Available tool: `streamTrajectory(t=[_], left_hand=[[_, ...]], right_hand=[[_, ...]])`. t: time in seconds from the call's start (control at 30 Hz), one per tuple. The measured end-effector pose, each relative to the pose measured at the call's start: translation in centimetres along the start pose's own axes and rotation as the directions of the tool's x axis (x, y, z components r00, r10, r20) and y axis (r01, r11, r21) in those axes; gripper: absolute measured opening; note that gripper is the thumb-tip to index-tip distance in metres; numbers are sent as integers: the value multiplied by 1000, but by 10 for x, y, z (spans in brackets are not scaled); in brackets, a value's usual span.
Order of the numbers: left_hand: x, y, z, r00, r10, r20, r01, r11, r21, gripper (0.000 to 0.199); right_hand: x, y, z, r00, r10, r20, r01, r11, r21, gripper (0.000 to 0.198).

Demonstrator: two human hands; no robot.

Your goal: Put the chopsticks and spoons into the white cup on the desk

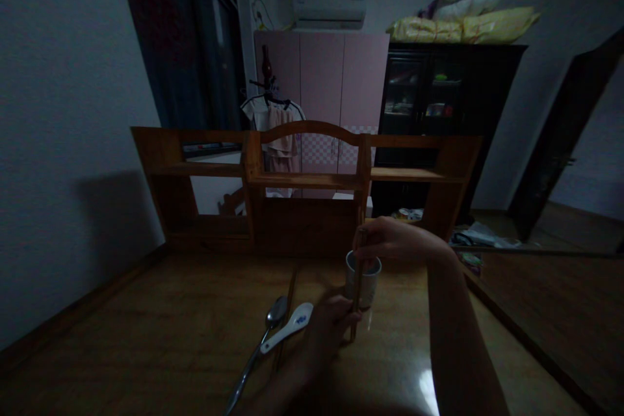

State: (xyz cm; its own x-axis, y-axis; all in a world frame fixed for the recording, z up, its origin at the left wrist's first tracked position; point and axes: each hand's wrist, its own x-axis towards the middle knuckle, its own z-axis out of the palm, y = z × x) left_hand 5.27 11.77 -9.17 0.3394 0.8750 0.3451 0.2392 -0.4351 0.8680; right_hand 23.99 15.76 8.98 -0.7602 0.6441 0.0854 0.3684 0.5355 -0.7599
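Observation:
A pair of chopsticks (pixel 358 283) stands nearly upright in front of a white paper cup (pixel 369 287). My right hand (pixel 380 238) pinches their upper part above the cup's rim. Lower down, my left hand (pixel 336 318) has its fingers closed around the same chopsticks near their bottom end. To the left of my left hand lie a white ceramic spoon (pixel 287 330) with a blue mark in its bowl and a long-handled metal spoon (pixel 276 313). A thin brown stick (pixel 292 286), perhaps another chopstick, lies partly under the ceramic spoon.
A wooden shelf unit (pixel 307 180) runs along the back of the wooden table (pixel 195 325). A wall (pixel 63 143) borders the table at left. Behind stand a pink wardrobe (pixel 322 78) and a dark cabinet (pixel 448 91). The room is dim.

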Motion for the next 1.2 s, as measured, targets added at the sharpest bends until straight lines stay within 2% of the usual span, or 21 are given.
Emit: streamTrajectory(t=[0.2, 0.33, 0.67, 0.87, 1.0, 1.2], left_hand=[[-1, -3, 2, 1000, 1, 11, -1, 1000, 18, 25], [1, -6, 3, 1000, -20, 2, 20, 998, 65, 21], [0, -5, 3, 998, -59, -33, 58, 998, -5, 18], [2, -6, 3, 999, -30, -32, 31, 999, 26, 15], [1, -1, 1, 997, -83, -11, 82, 995, -51, 16], [2, 3, 0, 991, -134, -6, 133, 989, -57, 19]], right_hand=[[2, 2, 0, 1000, 17, -14, -17, 1000, -1, 17], [1, -1, 1, 1000, 20, -12, -20, 1000, 1, 17], [0, -2, 1, 1000, 24, -2, -24, 1000, 9, 17], [0, -2, 0, 999, 32, -13, -32, 999, 1, 17], [0, -1, 0, 1000, 23, -8, -23, 1000, -3, 18], [1, -1, 1, 999, 31, -28, -31, 999, -9, 19]])
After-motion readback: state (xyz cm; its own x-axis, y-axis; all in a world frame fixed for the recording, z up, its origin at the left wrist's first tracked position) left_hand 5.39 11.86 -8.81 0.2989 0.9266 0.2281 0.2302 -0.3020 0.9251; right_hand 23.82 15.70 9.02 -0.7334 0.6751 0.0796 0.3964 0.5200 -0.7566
